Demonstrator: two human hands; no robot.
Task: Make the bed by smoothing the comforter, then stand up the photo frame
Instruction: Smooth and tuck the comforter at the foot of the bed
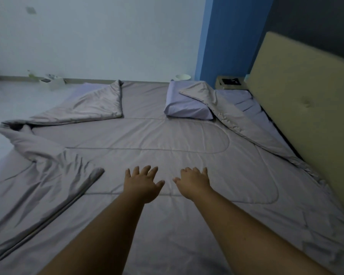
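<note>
A grey quilted comforter [147,135] lies spread over the bed. Its far left corner is folded back onto itself, its left edge is bunched into a roll, and its right edge is turned over along the headboard side. My left hand [141,183] and my right hand [193,181] rest palm down on the comforter's middle, side by side, fingers spread, holding nothing. A dark flat object [231,81], possibly the photo frame, lies on the bedside table; I cannot tell for sure.
A lilac pillow [185,106] lies at the far end, partly under the folded comforter edge. The beige padded headboard [306,108] runs along the right. A small bedside table [218,84] stands beyond it. A white round bin [183,77] and boxes [54,81] sit on the floor by the far wall.
</note>
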